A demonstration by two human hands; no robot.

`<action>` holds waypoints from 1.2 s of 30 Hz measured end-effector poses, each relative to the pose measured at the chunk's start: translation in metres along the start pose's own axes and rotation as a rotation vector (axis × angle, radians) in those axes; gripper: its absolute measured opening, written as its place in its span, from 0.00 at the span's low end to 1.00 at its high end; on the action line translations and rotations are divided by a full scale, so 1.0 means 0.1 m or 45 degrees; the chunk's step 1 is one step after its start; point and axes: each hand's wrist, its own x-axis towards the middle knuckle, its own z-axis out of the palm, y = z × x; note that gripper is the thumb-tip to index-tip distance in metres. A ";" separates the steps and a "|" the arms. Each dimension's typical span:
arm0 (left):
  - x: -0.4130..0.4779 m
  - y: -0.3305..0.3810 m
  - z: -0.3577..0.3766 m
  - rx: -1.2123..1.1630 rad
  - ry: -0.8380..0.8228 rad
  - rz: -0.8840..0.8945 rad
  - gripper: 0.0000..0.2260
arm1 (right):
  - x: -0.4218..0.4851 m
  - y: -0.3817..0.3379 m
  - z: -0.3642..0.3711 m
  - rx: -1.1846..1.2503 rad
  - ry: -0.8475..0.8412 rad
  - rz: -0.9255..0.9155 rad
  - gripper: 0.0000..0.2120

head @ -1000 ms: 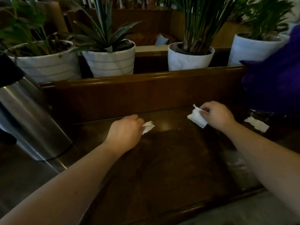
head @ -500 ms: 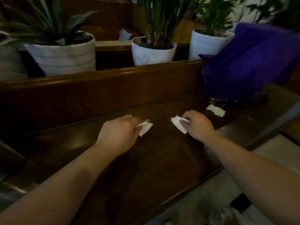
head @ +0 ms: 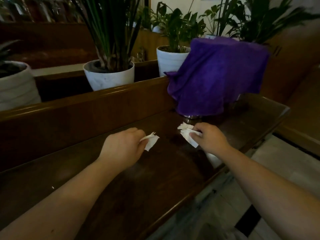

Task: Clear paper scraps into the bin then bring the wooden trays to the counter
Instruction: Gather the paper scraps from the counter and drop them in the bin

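Two lots of white paper scraps over the dark wooden surface [head: 121, 184]. Left scrap [head: 151, 142]: small, torn-edged, a thin folded strip above a squarish flap hanging down; pinched in the left hand [head: 123, 146]. Right scraps [head: 187, 135]: a crumpled bunch plus a flatter pointed piece angled down-right; gripped in the right hand [head: 210, 138], near the surface. The two lots are apart. Trays and bin not visible.

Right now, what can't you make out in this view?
- Object under the purple towel: covered, only a metal base shows.
- Paper scraps in left hand and right hand: fingers hide how many.
- Bin and wooden trays: outside the head view.
- Floor, lower right: blurred.
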 end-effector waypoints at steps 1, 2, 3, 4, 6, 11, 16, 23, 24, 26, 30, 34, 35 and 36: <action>0.07 0.09 0.03 -0.002 -0.009 0.005 0.07 | 0.05 0.07 -0.02 0.017 0.001 0.017 0.05; 0.13 0.16 0.07 -0.005 -0.010 0.011 0.07 | 0.10 0.14 -0.03 0.025 -0.001 0.023 0.05; 0.22 0.26 0.12 -0.003 -0.013 0.013 0.07 | 0.16 0.23 -0.05 0.027 0.001 0.011 0.05; 0.26 0.32 0.14 -0.010 -0.018 0.011 0.07 | 0.21 0.26 -0.05 0.010 0.001 -0.013 0.05; 0.37 0.44 0.23 -0.020 -0.022 -0.009 0.07 | 0.32 0.35 -0.05 -0.012 -0.036 -0.050 0.06; 0.51 0.64 0.46 -0.051 0.000 -0.051 0.11 | 0.61 0.54 -0.02 -0.076 -0.137 -0.138 0.06; 0.64 0.79 0.62 -0.041 -0.004 -0.155 0.10 | 0.80 0.65 0.08 -0.050 -0.329 -0.226 0.07; 0.69 0.92 0.65 -0.050 -0.066 -0.249 0.09 | 0.91 0.66 0.15 -0.070 -0.401 -0.341 0.08; 0.69 0.92 0.64 -0.047 -0.069 -0.246 0.09 | 0.88 0.66 0.15 -0.079 -0.389 -0.354 0.07; 0.68 0.93 0.62 -0.048 -0.061 -0.229 0.10 | 0.81 0.67 0.12 -0.091 -0.379 -0.368 0.06; 0.60 0.96 0.56 -0.080 0.005 -0.120 0.13 | 0.57 0.72 0.01 -0.064 -0.378 -0.357 0.02; 0.54 1.01 0.51 -0.103 0.039 -0.038 0.13 | 0.23 0.73 -0.20 -0.015 -0.325 -0.275 0.01; 0.52 1.04 0.50 -0.119 0.038 -0.010 0.12 | 0.12 0.72 -0.27 0.000 -0.305 -0.236 0.01; 0.50 1.07 0.50 -0.136 0.037 0.021 0.12 | 0.02 0.71 -0.33 0.024 -0.282 -0.192 0.01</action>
